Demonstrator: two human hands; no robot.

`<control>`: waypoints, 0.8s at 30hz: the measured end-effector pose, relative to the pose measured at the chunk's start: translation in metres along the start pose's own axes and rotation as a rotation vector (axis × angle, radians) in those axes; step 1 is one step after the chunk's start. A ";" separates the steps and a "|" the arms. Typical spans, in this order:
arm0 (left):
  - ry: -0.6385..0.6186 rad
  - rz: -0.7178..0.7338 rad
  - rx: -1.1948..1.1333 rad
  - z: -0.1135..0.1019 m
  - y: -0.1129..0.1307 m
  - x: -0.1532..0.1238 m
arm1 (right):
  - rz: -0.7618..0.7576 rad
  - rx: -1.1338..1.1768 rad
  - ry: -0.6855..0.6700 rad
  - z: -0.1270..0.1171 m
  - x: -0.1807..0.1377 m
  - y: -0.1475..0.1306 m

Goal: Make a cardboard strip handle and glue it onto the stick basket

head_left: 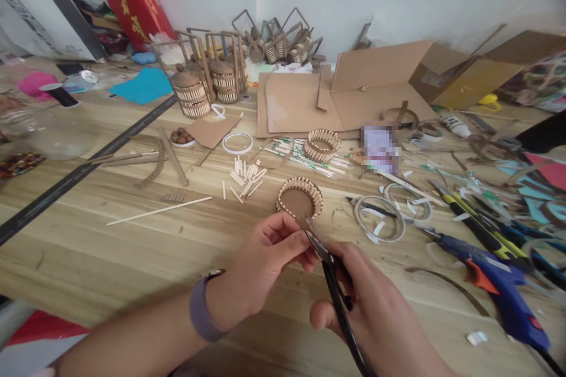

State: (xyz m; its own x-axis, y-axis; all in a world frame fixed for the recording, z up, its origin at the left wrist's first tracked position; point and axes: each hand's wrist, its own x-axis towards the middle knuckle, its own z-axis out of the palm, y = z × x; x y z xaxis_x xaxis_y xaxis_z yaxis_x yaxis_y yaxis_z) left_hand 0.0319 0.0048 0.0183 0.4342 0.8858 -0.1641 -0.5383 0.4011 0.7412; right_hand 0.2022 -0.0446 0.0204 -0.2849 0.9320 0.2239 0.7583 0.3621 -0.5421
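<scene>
My right hand (362,300) is wrapped around the black handles of a pair of scissors (329,259), whose blades point up and away to the left. My left hand (278,247) is closed, thumb against fingers, on a small brown cardboard piece (306,222), mostly hidden by the fingertips. The scissor tips lie right at those fingertips. Just beyond the hands sits a round basket (299,195) with a brown base and a wall of short pale sticks. A similar stick-walled ring (322,145) stands farther back on green-printed wrappers.
Short cut sticks (247,177) are scattered left of the basket. At right lie tape rolls (379,218), a blue glue gun (499,283) and a yellow-black cutter (481,230). Lidded baskets with tall handles (192,94) and cardboard sheets (300,100) are at the back.
</scene>
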 end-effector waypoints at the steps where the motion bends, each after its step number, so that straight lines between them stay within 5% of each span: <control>1: -0.003 -0.003 -0.004 0.000 0.000 0.000 | 0.001 0.005 -0.003 0.000 0.000 0.000; 24: 0.029 -0.032 0.041 0.001 0.002 0.001 | 0.021 0.069 -0.014 0.002 0.001 0.000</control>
State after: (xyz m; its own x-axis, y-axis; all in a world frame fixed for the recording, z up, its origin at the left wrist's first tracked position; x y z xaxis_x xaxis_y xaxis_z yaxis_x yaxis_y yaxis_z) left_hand 0.0315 0.0068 0.0203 0.4291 0.8792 -0.2071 -0.4942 0.4204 0.7609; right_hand 0.2013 -0.0437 0.0190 -0.2782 0.9393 0.2009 0.7222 0.3424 -0.6010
